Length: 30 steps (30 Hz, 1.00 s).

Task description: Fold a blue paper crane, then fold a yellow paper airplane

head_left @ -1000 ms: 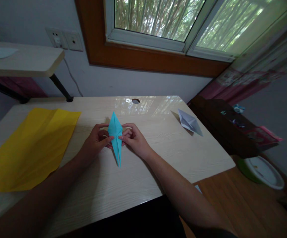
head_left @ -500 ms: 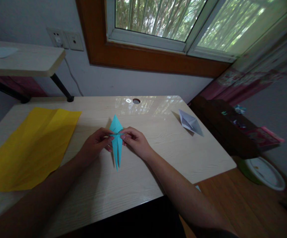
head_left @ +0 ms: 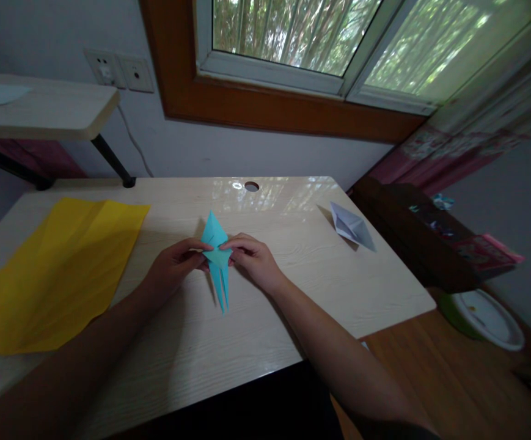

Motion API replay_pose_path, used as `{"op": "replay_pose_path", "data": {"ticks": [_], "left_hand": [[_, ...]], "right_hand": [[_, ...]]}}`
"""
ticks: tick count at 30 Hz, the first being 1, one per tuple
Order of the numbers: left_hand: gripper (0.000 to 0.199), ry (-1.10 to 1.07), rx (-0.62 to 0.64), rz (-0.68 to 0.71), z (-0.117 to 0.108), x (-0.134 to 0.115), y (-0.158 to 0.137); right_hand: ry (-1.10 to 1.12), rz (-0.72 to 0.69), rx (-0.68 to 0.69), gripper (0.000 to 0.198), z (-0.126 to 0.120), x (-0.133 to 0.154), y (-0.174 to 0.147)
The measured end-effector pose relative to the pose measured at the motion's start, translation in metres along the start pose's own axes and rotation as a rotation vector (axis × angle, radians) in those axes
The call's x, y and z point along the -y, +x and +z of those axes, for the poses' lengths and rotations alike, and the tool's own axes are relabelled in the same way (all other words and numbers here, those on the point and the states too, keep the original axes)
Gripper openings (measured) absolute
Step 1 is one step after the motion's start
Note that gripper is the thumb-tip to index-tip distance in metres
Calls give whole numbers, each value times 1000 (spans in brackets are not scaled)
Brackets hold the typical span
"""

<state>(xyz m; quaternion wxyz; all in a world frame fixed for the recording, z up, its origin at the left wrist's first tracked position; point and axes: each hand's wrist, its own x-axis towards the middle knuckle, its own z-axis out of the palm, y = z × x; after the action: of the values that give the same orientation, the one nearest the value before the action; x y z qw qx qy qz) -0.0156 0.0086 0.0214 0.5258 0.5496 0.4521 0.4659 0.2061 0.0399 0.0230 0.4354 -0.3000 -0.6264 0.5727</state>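
One yellow sheet (head_left: 63,269) is lying leftmost. The left hand (head_left: 173,261) is pinching, between thumb and fingers, a blue folded paper (head_left: 218,259) over the table (head_left: 292,299), tapering to a far point, bearing a triangular flap midway and splitting into two near prongs; the right hand (head_left: 256,261) is pinching its other edge.

The count comprised two hands (head_left: 255,261), one folded blue paper (head_left: 218,258), one yellow sheet (head_left: 73,275), one folded white paper (head_left: 357,231) and two wall plates (head_left: 135,74).
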Motion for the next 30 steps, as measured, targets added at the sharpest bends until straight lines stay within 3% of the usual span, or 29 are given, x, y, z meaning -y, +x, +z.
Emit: {"op": "replay_pose_path", "data": {"ticks": [5, 12, 17, 24, 30], "left_hand": [[29, -1, 12, 22, 1, -3, -1], [24, 23, 16, 154, 2, -3, -1], [31, -32, 68, 58, -1, 1, -1], [31, 119, -78, 66, 3, 1, 2], [32, 109, -82, 67, 2, 5, 3]], "right_hand": [[-51, -52, -29, 12, -1, -1, 0], [-129, -198, -47, 14, -6, -6, 0], [-116, -241, -80, 20, -6, -9, 1], [-173, -267, -40, 24, -5, -11, 1], [-188, -210, -42, 19, -4, -10, 1]]}}
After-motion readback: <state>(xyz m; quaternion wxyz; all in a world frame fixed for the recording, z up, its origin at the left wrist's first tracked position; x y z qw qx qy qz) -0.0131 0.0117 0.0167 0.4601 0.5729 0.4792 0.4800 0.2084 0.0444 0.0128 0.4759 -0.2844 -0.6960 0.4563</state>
